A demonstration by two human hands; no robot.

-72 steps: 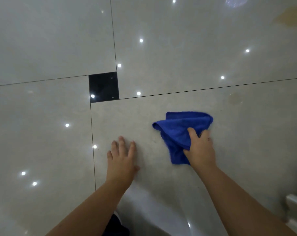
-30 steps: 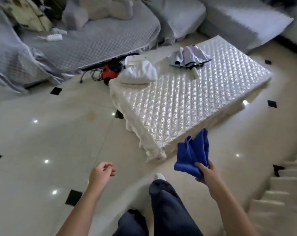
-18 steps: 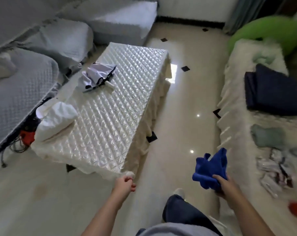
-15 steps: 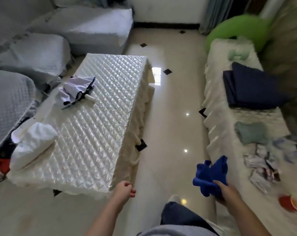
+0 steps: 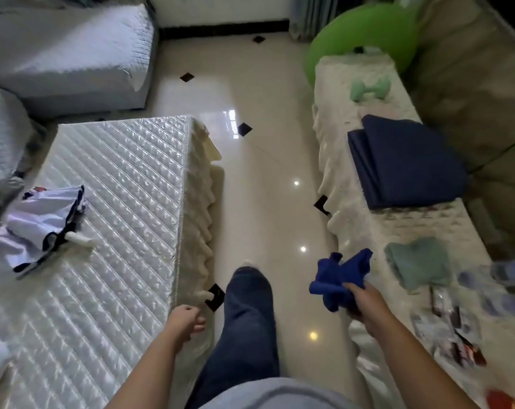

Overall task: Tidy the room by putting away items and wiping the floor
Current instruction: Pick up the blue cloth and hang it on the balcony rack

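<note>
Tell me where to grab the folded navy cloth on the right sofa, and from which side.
Grip the folded navy cloth by its layered edge facing the aisle, pinching all layers together, coming from the aisle with the left hand; the right hand holds the blue rag.

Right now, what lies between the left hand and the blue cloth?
The head view shows the person's trousered leg and a strip of glossy floor between the left hand and the blue cloth.
</note>
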